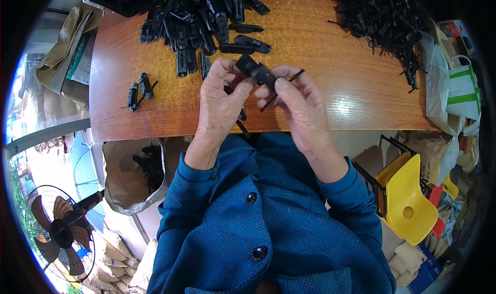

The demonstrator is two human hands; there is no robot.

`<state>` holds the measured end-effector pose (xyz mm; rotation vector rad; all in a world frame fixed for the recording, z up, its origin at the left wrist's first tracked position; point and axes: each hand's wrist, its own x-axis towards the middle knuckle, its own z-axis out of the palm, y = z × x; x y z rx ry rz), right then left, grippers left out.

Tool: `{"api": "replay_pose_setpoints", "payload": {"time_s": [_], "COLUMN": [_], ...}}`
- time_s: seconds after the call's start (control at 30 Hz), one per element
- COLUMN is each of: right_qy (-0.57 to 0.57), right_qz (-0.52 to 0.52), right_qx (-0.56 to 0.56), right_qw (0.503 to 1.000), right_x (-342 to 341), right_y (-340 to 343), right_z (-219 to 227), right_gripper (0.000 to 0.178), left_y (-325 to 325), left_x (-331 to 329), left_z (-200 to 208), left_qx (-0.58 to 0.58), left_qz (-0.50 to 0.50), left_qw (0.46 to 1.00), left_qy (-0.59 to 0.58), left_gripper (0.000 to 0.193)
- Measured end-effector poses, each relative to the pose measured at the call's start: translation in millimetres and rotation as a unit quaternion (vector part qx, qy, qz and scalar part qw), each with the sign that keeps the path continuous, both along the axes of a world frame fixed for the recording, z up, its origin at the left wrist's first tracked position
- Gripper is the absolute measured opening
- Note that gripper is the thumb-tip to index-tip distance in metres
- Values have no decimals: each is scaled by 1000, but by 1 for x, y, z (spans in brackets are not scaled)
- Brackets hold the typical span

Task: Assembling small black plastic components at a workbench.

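Far left, floor level: black pedestal fan with brown blades (61, 232), below the table edge. Just right of it, an open tan paper sack (126, 178) with dark plastic pieces inside, sitting under the table's near-left corner. Crumpled brown paper bags (64, 51) beside the table's left end.

Glossy brown wooden tabletop (330, 72). On its left part, two small black plastic clip pieces (139, 90) lying apart from the rest. Top centre-left, a big heap of black moulded plastic clip bodies (199, 20); a few strays spill toward the hands.

Left hand (219, 105) raised above the table's near edge, thumb and fingers pinching the left end of a small black plastic clip body (254, 71). Right hand (299, 108) just beside it, fingertips closed on the same part's right end and on a thin black wire pin (292, 78) sticking out to the right. The clip body sits between both hands, off the table surface. Blue textured jacket sleeves and front fill the lower centre.

Top right: pile of thin black wire pins (382, 15). Right edge: white plastic bag with green stripes (460, 95). Below the table on the right, yellow plastic stool (408, 201).
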<state>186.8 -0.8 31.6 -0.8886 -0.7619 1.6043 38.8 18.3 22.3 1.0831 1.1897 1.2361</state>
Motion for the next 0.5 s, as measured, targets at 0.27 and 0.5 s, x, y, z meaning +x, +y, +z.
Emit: {"api": "replay_pose_setpoints", "payload": {"time_s": [0.27, 0.5], "right_qy": [58, 3], "right_qz": [11, 0], "right_qx": [-42, -4], "right_qw": [997, 1000], "right_x": [0, 1], "right_y": [10, 15], "right_z": [-13, -32], "right_gripper": [24, 25], "left_y": [4, 7], "left_x": [8, 2], "left_z": [-3, -10], "left_qx": [-2, 61], "left_qz": [-30, -99], "left_qw": [996, 987], "left_qy": [79, 108], "left_gripper": [21, 19]}}
